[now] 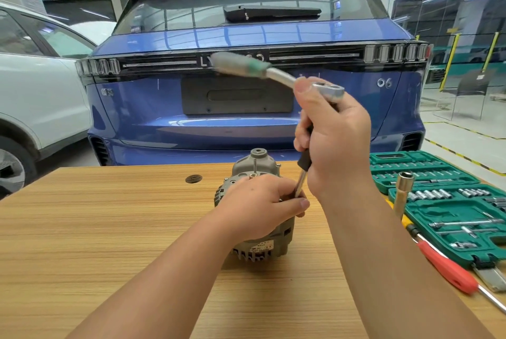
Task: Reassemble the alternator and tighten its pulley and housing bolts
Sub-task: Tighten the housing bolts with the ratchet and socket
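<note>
A grey alternator (256, 163) stands on the wooden table (95, 218), its shaft end pointing away from me. My left hand (257, 207) lies over its top, fingers pinching the lower end of a steel extension bar (301, 185). My right hand (334, 144) grips the upper part of that bar below the ratchet head (328, 90). The ratchet's green-and-grey handle (241, 66) sticks out to the left, blurred by motion. The socket end and the bolt under it are hidden by my left hand.
A green socket set case (449, 201) lies open at the right with several sockets. Beside it stand a tall tubular socket (402, 190) and a red-handled screwdriver (446, 267). A dark round cap (193, 179) lies on the table. A blue car (246, 37) is parked behind.
</note>
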A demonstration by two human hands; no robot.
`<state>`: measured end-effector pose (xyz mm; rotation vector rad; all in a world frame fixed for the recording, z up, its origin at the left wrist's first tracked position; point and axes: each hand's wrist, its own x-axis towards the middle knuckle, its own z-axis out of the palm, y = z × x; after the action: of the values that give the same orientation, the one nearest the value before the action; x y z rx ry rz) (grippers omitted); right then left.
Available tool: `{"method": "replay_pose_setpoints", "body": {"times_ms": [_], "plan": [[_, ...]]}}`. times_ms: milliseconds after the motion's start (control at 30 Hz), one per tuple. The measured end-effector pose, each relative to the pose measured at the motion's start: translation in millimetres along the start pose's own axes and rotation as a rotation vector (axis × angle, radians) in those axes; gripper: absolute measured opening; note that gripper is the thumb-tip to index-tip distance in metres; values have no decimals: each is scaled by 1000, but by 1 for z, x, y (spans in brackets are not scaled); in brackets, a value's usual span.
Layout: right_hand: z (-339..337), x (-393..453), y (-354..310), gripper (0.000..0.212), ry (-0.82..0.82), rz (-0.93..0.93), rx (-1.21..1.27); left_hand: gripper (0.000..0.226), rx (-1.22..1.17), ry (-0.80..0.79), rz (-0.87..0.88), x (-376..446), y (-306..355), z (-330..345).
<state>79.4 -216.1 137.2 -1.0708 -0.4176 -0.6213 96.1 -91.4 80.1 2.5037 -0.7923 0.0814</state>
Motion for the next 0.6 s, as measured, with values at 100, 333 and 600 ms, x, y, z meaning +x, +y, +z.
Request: {"method": "replay_pose_setpoints", "body": {"times_ms": [100, 333, 600], "plan": [[-11, 7, -5, 4, -101, 167, 85, 24, 10, 0, 1, 1, -2, 0], [3, -3, 6, 35, -264, -98, -13, 23, -51, -12, -18, 1, -2, -1], [-2, -4, 4, 41, -282, -49, 23, 20, -58, 2, -4, 1, -1, 0]]}}
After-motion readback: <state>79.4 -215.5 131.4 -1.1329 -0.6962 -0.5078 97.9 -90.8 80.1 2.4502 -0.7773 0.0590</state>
